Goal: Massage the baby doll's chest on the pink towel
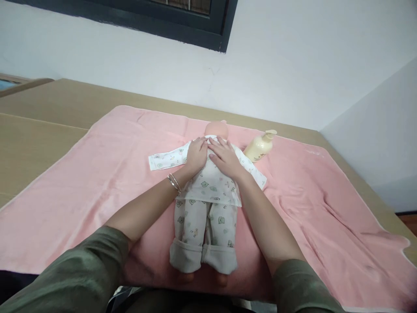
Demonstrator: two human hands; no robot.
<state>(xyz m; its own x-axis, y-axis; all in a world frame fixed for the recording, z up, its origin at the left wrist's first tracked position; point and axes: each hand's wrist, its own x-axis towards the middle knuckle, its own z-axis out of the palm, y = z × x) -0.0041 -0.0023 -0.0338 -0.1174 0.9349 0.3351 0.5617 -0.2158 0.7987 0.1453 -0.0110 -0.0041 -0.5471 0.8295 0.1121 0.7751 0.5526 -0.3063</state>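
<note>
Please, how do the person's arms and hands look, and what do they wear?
The left hand and right hand wear no gloves. Thin, shiny bracelets circle the left wrist; the right wrist shows none. The left sleeve and right sleeve are dark green and end well before the hands.

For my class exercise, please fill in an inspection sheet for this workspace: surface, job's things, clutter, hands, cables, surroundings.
Surface: wooden table with a pink blanket spread on it, creased in places.
Job's things: doll lying on the blanket in a patterned shirt and trousers with turned-up cuffs.
Clutter: pump bottle on the blanket, near one sleeve.
Hands: left hand and right hand on the upper shirt, side by side; bracelets on the left wrist.
Cables: nothing seen.
Surroundings: pale wall behind, dark window frame above.
</note>
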